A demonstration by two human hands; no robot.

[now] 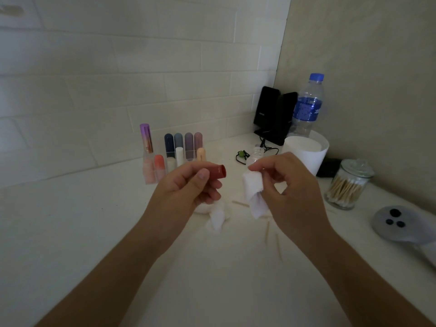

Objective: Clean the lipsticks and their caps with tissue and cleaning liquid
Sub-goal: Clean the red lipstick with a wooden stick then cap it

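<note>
- My left grip (188, 185) was curled tight round the red lipstick tube (218, 172), its open end pointing to 3 o'clock.
- My right grip (290, 185) pinched a folded tissue (253, 187), near the tube, not touching.
- Both held above the tabletop (94, 232); other lipsticks (179, 153) stood at 11 o'clock.

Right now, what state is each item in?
Left hand, holds red lipstick tube sideways above the counter.
Right hand, pinches white tissue.
Water bottle, upright, blue cap on.
Cotton swab jar, lid on.
Small clear bottle, cap off.
Rack lipsticks, upright.
</note>
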